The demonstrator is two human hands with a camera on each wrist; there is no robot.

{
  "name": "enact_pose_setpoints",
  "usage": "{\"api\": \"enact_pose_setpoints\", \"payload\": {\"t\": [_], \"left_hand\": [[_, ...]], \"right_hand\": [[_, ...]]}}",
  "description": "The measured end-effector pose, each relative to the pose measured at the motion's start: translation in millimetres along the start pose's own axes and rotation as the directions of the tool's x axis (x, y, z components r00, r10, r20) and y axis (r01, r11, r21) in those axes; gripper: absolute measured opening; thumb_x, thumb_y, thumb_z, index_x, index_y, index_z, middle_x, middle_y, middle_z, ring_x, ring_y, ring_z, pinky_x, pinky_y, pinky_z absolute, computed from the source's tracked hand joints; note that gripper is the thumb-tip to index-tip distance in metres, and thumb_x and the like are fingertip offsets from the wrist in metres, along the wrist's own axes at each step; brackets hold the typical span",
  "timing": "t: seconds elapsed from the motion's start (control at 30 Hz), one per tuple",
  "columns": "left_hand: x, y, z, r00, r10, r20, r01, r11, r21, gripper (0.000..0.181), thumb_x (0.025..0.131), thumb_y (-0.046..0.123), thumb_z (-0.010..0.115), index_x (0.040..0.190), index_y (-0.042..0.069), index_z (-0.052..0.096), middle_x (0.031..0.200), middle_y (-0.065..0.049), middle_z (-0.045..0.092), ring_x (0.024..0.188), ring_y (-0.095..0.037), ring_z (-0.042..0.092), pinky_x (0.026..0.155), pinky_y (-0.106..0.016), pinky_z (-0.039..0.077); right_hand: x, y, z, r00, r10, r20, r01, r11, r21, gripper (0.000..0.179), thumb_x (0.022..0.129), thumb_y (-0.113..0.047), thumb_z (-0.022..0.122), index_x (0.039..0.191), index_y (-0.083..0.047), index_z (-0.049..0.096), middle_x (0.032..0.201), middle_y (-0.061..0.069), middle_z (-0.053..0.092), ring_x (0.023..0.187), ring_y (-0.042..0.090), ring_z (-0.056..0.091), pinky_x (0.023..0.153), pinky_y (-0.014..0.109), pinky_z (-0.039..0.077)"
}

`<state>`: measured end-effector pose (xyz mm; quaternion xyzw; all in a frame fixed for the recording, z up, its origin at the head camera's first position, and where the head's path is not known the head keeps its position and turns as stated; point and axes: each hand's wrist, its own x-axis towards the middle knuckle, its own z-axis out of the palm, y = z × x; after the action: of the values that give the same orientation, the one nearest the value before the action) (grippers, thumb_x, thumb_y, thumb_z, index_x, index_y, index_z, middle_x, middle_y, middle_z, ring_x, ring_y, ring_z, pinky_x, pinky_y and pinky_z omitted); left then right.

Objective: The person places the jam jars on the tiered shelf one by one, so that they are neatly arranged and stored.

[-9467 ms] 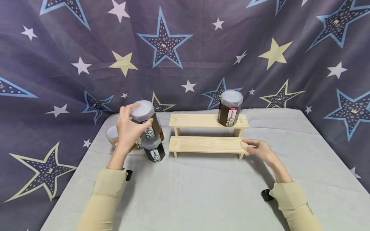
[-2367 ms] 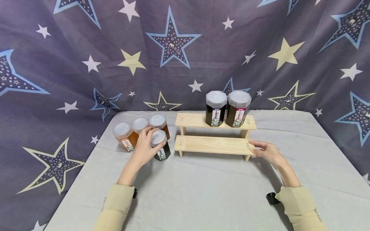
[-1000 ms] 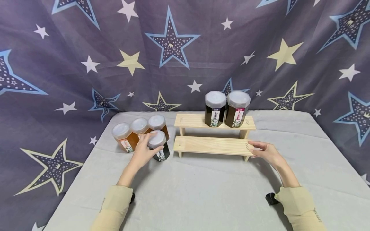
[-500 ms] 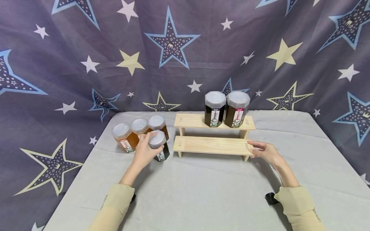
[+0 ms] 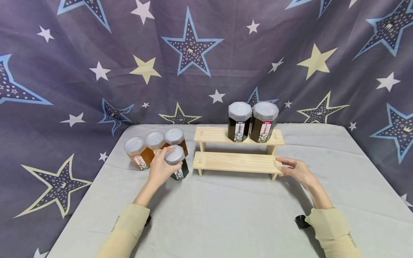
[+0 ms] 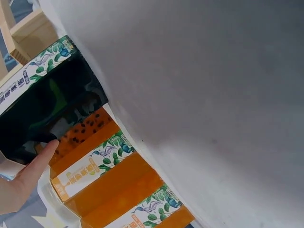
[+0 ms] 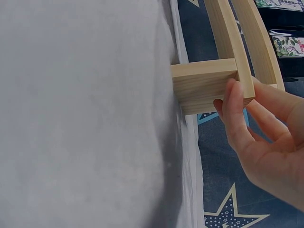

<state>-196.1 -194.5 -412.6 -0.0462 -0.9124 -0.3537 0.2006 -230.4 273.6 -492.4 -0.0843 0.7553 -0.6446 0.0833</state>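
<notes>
My left hand (image 5: 159,169) has thumb and fingers around the top of a dark octagonal jar (image 5: 181,172) with a white lid, standing on the cloth left of the rack. In the left wrist view, a finger lies against that dark jar (image 6: 57,90). My right hand (image 5: 297,171) pinches the right end of the lower step of a two-step wooden rack (image 5: 237,162). The right wrist view has its fingers (image 7: 233,111) around the corner of the wooden step. On the upper step stand a black jar (image 5: 239,125) and a dark brown jar (image 5: 262,126), side by side.
Behind my left hand stand three amber jars with white lids: a left one (image 5: 140,154), a middle one (image 5: 156,139) and a right one (image 5: 175,136). Pale cloth (image 5: 222,215) covers the table. A star-patterned curtain (image 5: 206,53) hangs along the back.
The black jar my left hand held aloft earliest now stands on the upper step, left of the brown one. That hand now grips another dark jar. My right hand stays on the lower step.
</notes>
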Motion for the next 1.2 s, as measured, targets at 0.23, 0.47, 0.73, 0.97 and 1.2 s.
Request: {"api": "enact_pose_setpoints", "payload": {"t": [0.23,0.47,0.73,0.97,1.2], "left_hand": [[-0.5,-2.0,0.7,1.000,0.012,-0.016,-0.013,1.000,-0.010,0.050,0.062,0.021,0.074,0.108,0.012,0.057,0.107,-0.018,0.050,0.091,-0.036,0.050,0.073,-0.048,0.041],[0.0,-3.0,0.7,1.000,0.017,-0.019,-0.017,1.000,0.002,0.050,0.062,0.022,0.075,0.108,0.013,0.057,0.108,-0.018,0.050,0.090,-0.035,0.051,0.072,-0.047,0.042],[0.9,-1.4,-1.8,0.999,0.022,-0.045,-0.021,1.000,0.018,0.050,0.061,0.022,0.075,0.107,0.013,0.058,0.103,-0.017,0.051,0.089,-0.036,0.051,0.071,-0.047,0.041],[2.2,2.4,-5.9,0.997,0.016,-0.075,-0.014,1.000,0.021,0.050,0.061,0.022,0.075,0.108,0.013,0.059,0.105,-0.015,0.053,0.091,-0.038,0.052,0.073,-0.048,0.041],[2.9,10.9,-11.6,0.989,0.060,-0.135,-0.058,0.998,0.018,0.052,0.059,0.020,0.076,0.107,0.011,0.060,0.105,-0.016,0.054,0.091,-0.037,0.053,0.073,-0.048,0.041]], "right_hand": [[-1.2,-3,3,1.000,0.011,-0.008,-0.011,1.000,-0.007,0.081,0.065,-0.038,0.073,0.122,0.012,0.044,0.096,-0.012,0.062,0.077,0.010,0.063,0.067,0.030,0.051],[-0.5,-3,2,1.000,0.015,0.003,-0.015,1.000,0.001,0.088,0.062,-0.044,0.073,0.123,0.013,0.043,0.096,-0.013,0.062,0.077,0.011,0.063,0.068,0.030,0.051],[-0.1,-3,2,1.000,0.016,-0.005,-0.016,1.000,-0.004,0.090,0.060,-0.046,0.073,0.122,0.012,0.043,0.096,-0.012,0.062,0.077,0.011,0.063,0.067,0.030,0.051],[0.9,-1,1,1.000,0.008,0.000,-0.008,1.000,0.019,0.086,0.062,-0.044,0.073,0.122,0.012,0.045,0.096,-0.012,0.062,0.077,0.011,0.063,0.067,0.030,0.051],[-0.4,-1,1,1.000,0.003,-0.003,-0.003,1.000,0.012,0.085,0.063,-0.043,0.073,0.121,0.012,0.045,0.095,-0.012,0.063,0.076,0.011,0.063,0.067,0.030,0.051]]}}
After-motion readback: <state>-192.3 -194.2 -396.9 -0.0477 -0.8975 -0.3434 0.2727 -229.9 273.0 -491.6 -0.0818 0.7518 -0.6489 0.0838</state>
